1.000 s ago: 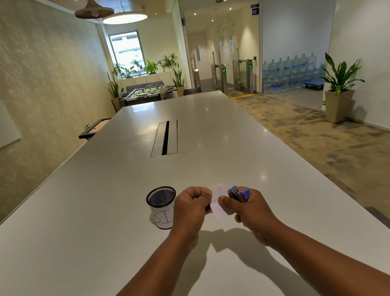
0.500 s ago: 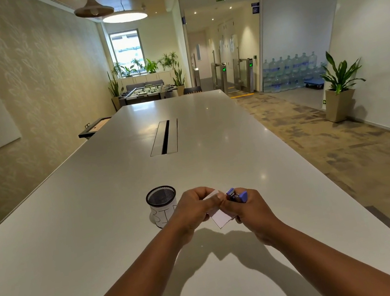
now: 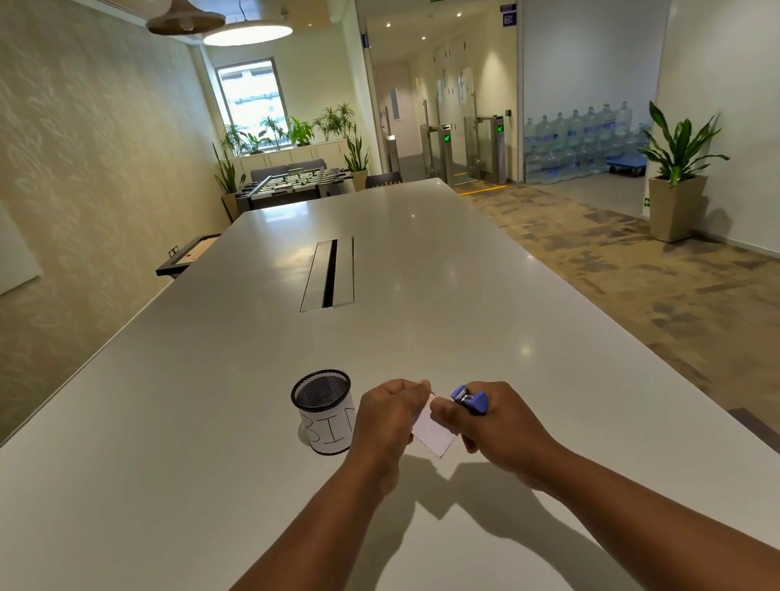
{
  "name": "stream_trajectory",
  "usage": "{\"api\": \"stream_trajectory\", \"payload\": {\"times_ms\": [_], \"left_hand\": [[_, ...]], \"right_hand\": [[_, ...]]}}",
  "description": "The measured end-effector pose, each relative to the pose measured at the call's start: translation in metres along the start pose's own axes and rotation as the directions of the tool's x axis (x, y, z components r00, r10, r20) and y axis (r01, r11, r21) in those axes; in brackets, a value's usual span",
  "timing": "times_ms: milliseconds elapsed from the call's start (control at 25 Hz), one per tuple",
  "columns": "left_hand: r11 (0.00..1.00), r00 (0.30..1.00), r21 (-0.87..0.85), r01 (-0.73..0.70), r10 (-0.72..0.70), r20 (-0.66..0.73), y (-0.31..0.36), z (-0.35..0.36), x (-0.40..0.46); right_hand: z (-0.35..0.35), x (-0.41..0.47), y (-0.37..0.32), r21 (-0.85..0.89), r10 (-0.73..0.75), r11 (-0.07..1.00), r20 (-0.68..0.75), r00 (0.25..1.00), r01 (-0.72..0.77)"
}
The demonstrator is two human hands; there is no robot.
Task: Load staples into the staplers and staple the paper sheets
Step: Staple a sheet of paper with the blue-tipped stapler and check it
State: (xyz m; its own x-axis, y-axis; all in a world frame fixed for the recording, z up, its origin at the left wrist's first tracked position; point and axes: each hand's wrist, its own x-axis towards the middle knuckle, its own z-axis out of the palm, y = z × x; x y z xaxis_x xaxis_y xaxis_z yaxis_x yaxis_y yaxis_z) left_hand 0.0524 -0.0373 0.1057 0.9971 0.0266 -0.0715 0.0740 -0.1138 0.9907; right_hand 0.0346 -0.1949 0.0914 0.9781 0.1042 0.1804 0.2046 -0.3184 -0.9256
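Observation:
A small white paper sheet (image 3: 434,432) hangs between both hands above the white table (image 3: 202,484). My left hand (image 3: 388,418) pinches the sheet's upper left edge with closed fingers. My right hand (image 3: 497,425) is closed around a small purple stapler (image 3: 470,401), whose front end points toward the paper's top edge; the thumb also touches the sheet. Most of the stapler is hidden in the fist. I cannot see any staples.
A black mesh cup (image 3: 325,411) with a white label reading "BIN" stands just left of my left hand. A cable slot (image 3: 328,275) runs along the table's middle, farther away. The table's right edge drops to a carpeted walkway.
The paper has tilted and dropped lower between the hands, its free corner now pointing down. Both hands stayed near the same spot, a bit closer together than a second ago.

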Motion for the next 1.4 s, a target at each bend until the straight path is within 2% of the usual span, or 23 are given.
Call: {"api": "stream_trajectory", "payload": {"times_ms": [240,320,480,640,760,1040,1200,1400], "left_hand": [[0.991,0.994,0.078,-0.106,0.108,-0.016,-0.008,0.001,0.0],[0.983,0.99,0.117,-0.143,0.143,0.004,-0.01,-0.003,0.0],[0.983,0.981,0.086,-0.163,0.151,0.125,-0.008,-0.011,0.0],[0.972,0.978,0.138,-0.192,0.177,0.111,-0.002,-0.013,0.001],[0.984,0.985,0.071,-0.161,0.156,0.078,0.0,-0.013,0.001],[0.997,0.989,0.073,-0.037,0.026,0.148,0.001,-0.02,0.002],[0.999,0.984,0.042,-0.007,-0.001,0.179,-0.004,-0.023,0.004],[0.999,0.975,-0.043,0.015,-0.005,0.221,-0.006,-0.024,0.004]], "right_hand": [[0.0,-0.001,0.002,0.134,0.017,0.991,0.051,0.999,-0.024],[-0.001,-0.001,0.004,0.125,0.024,0.992,0.054,0.998,-0.03],[-0.004,-0.003,0.006,0.089,0.013,0.996,0.058,0.998,-0.018],[-0.001,-0.003,0.006,0.011,-0.047,0.999,-0.016,0.999,0.047],[-0.002,0.001,0.004,0.086,-0.036,0.995,-0.109,0.993,0.046],[-0.007,0.001,0.006,0.224,-0.02,0.974,-0.036,0.999,0.028],[-0.009,0.003,0.007,0.252,0.01,0.968,-0.021,1.0,-0.004],[-0.01,0.003,0.009,0.221,0.031,0.975,-0.076,0.997,-0.013]]}}
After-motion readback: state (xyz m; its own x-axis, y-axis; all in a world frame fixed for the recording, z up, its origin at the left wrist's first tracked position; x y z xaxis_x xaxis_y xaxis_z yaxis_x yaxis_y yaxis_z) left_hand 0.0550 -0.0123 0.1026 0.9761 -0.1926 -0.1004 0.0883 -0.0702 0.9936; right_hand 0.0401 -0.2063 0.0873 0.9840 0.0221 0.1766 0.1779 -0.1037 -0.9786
